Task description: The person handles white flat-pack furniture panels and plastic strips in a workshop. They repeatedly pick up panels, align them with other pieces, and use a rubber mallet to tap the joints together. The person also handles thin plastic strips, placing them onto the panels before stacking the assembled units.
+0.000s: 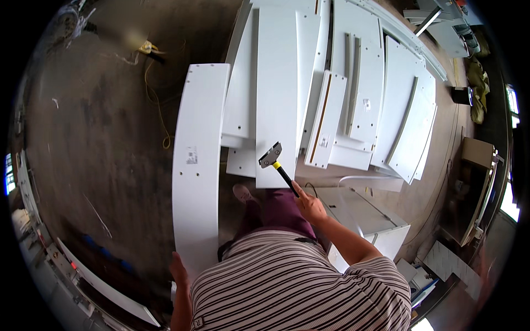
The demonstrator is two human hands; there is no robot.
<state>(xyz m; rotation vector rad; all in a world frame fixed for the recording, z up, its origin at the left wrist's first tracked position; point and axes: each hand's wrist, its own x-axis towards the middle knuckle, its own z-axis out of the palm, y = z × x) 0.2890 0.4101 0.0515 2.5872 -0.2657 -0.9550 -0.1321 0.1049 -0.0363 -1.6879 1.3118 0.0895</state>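
Note:
In my right hand (311,206) is a scraper (270,155) with a wide metal head, a yellow collar and a black handle. The fingers are closed round the handle, and the head is over the near end of a white panel (277,94). My left hand (178,270) is at the near left edge of a long white board (196,132), closed on that edge as far as it shows; part of the hand is hidden. This board bears a printed label and several small holes.
Several drilled white panels (408,110) lie stacked ahead and to the right. A whitish cabinet-like box (359,209) stands by my right arm. A yellow cable (156,105) trails over the floor at left. Farther right is a cardboard box (477,153).

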